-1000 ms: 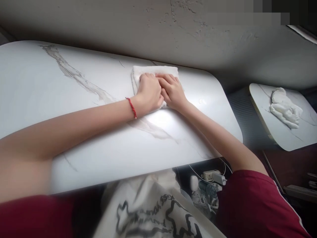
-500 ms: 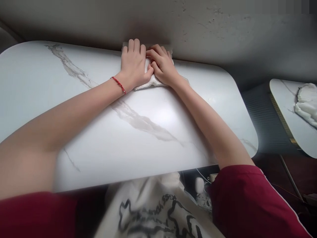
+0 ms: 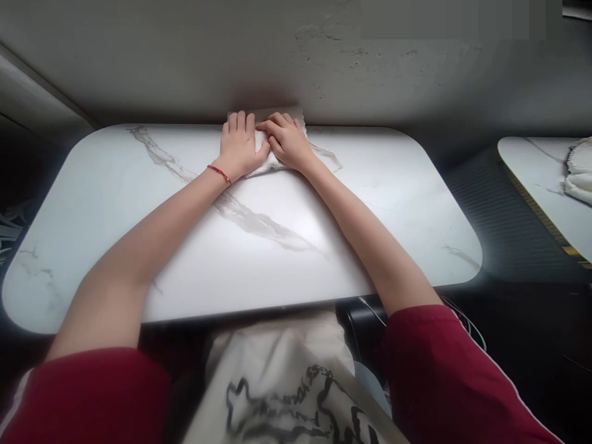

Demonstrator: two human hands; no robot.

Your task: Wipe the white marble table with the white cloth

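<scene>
1. The white, grey-veined counter [image 3: 259, 271] is stretching out before me.
2. The white cloth [image 3: 271, 163] is lying at the counter's far edge, under both my grips.
3. My left grip [image 3: 240, 145] is lying flat on it, fingers straight, unclenched.
4. My right grip [image 3: 290, 143] is bending its fingers over it; I cannot tell whether they are pinching.
5. A red bracelet [image 3: 219, 173] is circling my left wrist [image 3: 227, 168].

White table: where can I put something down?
Bare on the white table: left end outside the left arm, right end outside the right arm, front middle between them. Crowded: back middle, with the left hand and right hand on the cloth.
</scene>
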